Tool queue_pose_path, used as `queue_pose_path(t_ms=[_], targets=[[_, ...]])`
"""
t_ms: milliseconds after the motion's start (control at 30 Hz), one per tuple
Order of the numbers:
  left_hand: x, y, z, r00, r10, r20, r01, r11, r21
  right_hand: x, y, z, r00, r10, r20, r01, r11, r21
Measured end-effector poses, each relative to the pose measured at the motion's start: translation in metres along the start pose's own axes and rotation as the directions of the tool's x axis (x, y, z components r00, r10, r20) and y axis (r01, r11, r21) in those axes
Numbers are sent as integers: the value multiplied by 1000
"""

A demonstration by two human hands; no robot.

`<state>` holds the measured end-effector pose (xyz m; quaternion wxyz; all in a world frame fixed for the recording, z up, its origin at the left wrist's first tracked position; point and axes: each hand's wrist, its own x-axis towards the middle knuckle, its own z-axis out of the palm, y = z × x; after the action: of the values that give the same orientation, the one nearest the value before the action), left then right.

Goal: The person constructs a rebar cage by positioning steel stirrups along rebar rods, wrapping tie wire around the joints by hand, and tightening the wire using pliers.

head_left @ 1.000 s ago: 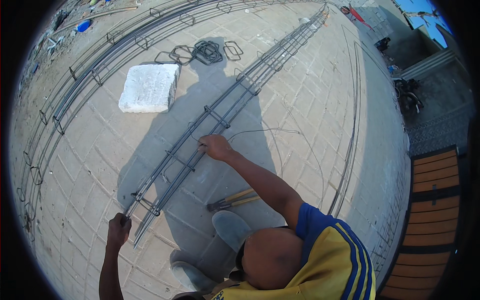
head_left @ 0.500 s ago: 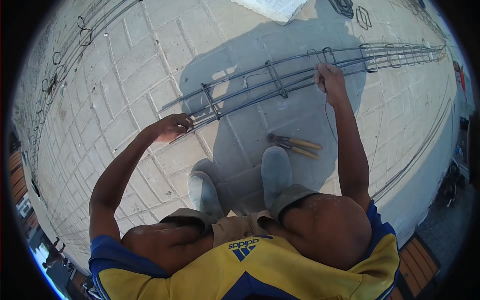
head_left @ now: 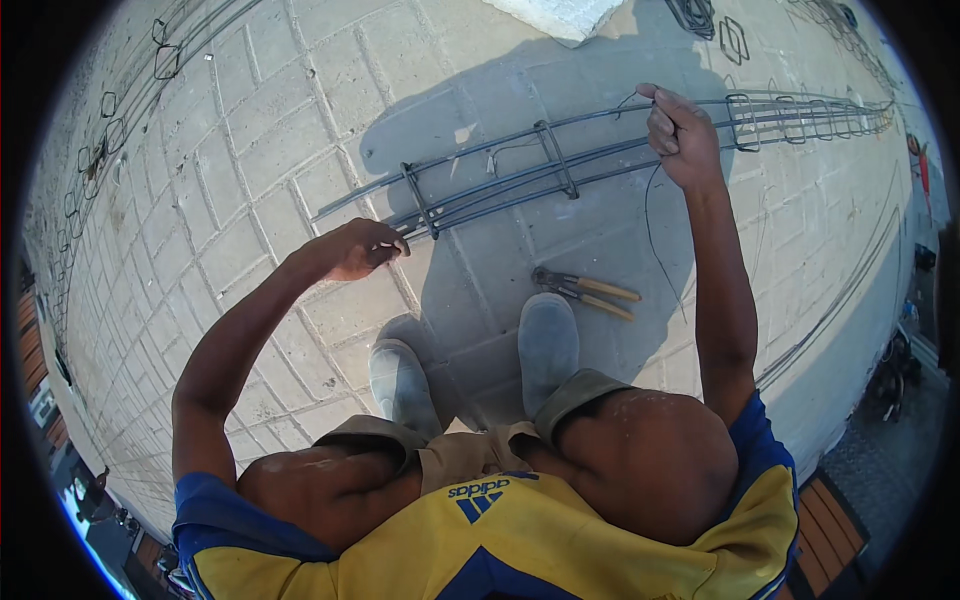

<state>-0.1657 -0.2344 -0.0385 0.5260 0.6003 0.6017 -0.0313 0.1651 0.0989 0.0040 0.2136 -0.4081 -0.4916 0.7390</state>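
A long cage of steel rods [head_left: 490, 184] runs across the paving, with rectangular wire stirrups [head_left: 555, 160] around the rods. At its left end, my left hand [head_left: 360, 248] is closed with thumb and fingers around the tip of a near rod. My right hand [head_left: 684, 138] is curled above the cage farther right, covering part of it. A thin tie wire [head_left: 653, 232] hangs from that hand toward the ground, and a short bit shows by the index fingertip. Wooden-handled pincers [head_left: 588, 292] lie in front of my right shoe.
Pale paving [head_left: 250, 170] spreads around my shoes [head_left: 548, 335]. More rod cages [head_left: 110, 130] lie at far left. A white slab [head_left: 565, 15], a coil of wire [head_left: 692, 15] and a loose stirrup [head_left: 733, 40] are at the far side. Loose rods [head_left: 830, 315] lie at right.
My right hand has risen and moved away from me, and the wire hangs freer below it. My left hand has shifted slightly right, and the near rods have spread a little.
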Motion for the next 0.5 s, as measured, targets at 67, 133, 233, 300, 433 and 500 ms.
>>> queue_pose_path(t_ms=[67,133,233,300,433,500], targets=[[7,9,0,964,18,-265,-48,993,-109,-6,15,-16,999,-16,-44,21,994,110],[19,-19,5,898,33,-439,69,974,214,15,40,-33,963,74,-257,-221,763,-607],[13,-43,0,896,-16,-444,170,936,308,39,18,-3,989,-98,-114,31,873,-486],[15,-54,3,890,24,-456,138,938,317,22,-31,10,890,-454,-35,454,881,136],[40,-44,1,893,29,-449,137,934,331,-44,-112,10,616,-776,134,779,577,-244],[49,-51,7,907,72,-414,101,919,382,-40,-85,42,859,-511,-42,341,630,-698]])
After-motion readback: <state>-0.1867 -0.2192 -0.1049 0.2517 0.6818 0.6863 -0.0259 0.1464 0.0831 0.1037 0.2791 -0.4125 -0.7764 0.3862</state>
